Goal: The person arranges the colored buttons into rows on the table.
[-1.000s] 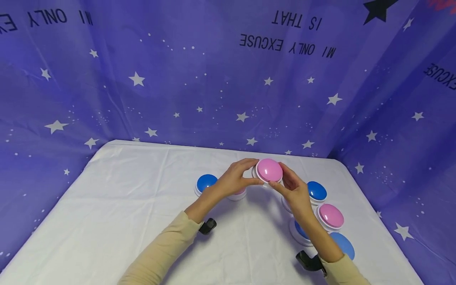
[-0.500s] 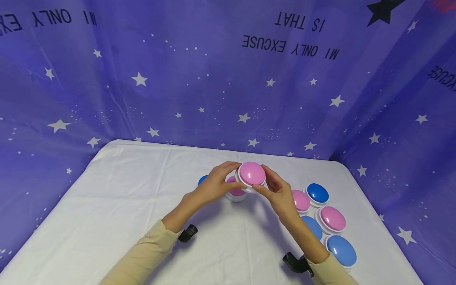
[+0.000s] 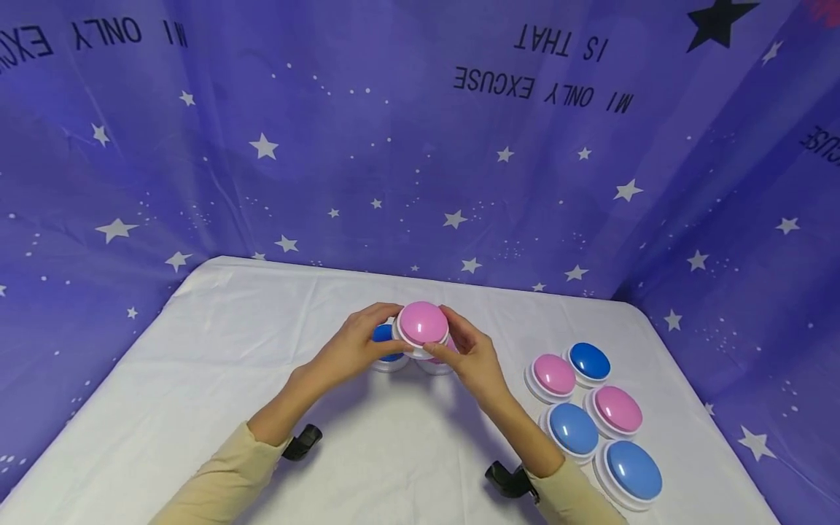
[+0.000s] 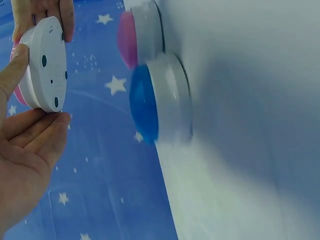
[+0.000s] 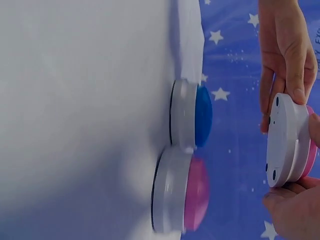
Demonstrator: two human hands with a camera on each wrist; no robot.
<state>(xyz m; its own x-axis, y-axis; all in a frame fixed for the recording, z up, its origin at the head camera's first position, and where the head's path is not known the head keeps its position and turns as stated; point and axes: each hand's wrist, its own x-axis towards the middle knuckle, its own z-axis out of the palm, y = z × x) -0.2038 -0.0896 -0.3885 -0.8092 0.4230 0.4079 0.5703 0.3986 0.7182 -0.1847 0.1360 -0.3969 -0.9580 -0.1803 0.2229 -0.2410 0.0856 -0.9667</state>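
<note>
Between both hands a pink push button (image 3: 423, 324) with a white round base is held up off the table, dome upward in the head view. My left hand (image 3: 354, 344) grips its left side with thumb and fingers. On the opposite side my right hand (image 3: 474, 360) pinches the rim. The white underside (image 4: 51, 65) with small dark feet shows in the left wrist view. Below the held button, a blue button (image 5: 202, 116) and another pink button (image 5: 196, 194) stand side by side on the table, apart from it. In the head view they are partly hidden.
On the table's right, several more buttons form a cluster: a dark blue button (image 3: 589, 362), pink buttons (image 3: 554, 374) and light blue buttons (image 3: 634, 470). A white cloth (image 3: 197, 379) covers the table. Behind it hangs a purple star-patterned curtain (image 3: 367, 131).
Both hands have carried the pink button leftward from near the right cluster to above the blue and pink pair. The cluster on the right has come fully into sight.
</note>
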